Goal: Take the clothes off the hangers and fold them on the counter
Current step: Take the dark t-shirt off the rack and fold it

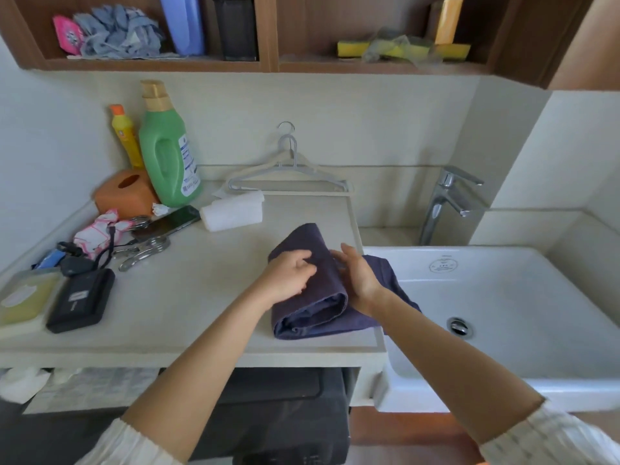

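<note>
While our left hand (291,275) pins the folded dark purple cloth garment (310,297) on the pale stone tabletop (188,297), fingers curled, our right hand (357,276), loosely open, should tuck the flap hanging right over the white ceramic sink (503,297).

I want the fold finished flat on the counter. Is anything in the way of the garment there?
Nothing visible blocks it. Both the left hand and right hand already rest on the dark purple garment; its right edge overhangs the sink.

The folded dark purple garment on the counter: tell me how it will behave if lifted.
The folded dark purple cloth garment looks soft, so it would likely sag and unfold if lifted by one edge. Part overhangs the white sink, so a push might slide it in.
</note>
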